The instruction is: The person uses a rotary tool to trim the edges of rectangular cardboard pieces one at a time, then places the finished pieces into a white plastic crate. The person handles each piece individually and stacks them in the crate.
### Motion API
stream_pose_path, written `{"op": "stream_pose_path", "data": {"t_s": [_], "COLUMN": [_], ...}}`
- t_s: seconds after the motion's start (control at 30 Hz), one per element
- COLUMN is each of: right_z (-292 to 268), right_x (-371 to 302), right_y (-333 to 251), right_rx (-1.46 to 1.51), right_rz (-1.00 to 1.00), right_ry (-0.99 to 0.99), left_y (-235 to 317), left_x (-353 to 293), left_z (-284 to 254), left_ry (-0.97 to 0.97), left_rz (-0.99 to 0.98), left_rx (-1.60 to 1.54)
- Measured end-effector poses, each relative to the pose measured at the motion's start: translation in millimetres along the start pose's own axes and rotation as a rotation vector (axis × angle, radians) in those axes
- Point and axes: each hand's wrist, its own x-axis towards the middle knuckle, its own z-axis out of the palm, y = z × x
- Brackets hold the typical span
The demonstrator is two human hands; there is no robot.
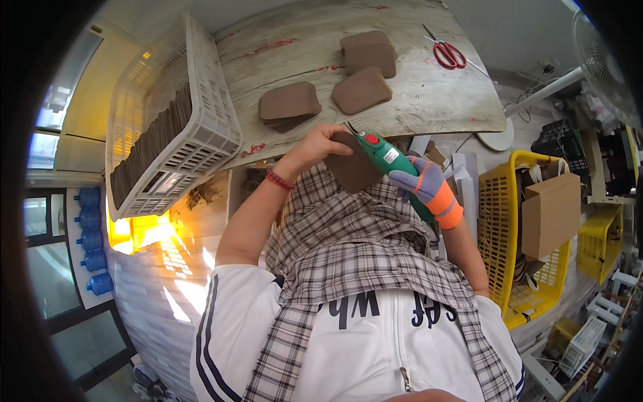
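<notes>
The bare left hand [315,149] is angled inward, a brown panel [356,167] pinched by its edge, below and right of the fingertips. A green cutter [402,165] is gripped by the gloved right hand [429,186], its tip near the left fingers. Those are partly hidden behind the panel; blade contact cannot be told.

The brown piece [353,167] was flat and plain with rounded corners, tilted, pinched near its upper left edge by the bare left hand [323,143]. The green cutter [402,165] was pretty chunky — red button, white label, slim dark tip — and sat slantwise in the gloved right hand [426,185], tip just beside the piece's top edge.
</notes>
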Motion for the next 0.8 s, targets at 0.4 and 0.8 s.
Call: {"op": "stream_pose_path", "data": {"t_s": [0.4, 0.8], "right_z": [-16, -16], "right_x": [-13, -22], "right_y": [29, 42], "right_rx": [-0.019, 0.166], "right_rz": [0.040, 0.070], "right_ry": [0.103, 0.194], "left_y": [23, 14], "left_x": [-21, 60], "left_z": [-96, -18], "left_ry": [0.453, 0.755], "left_rz": [0.279, 0.529], "left_rx": [-0.196, 1.439]}}
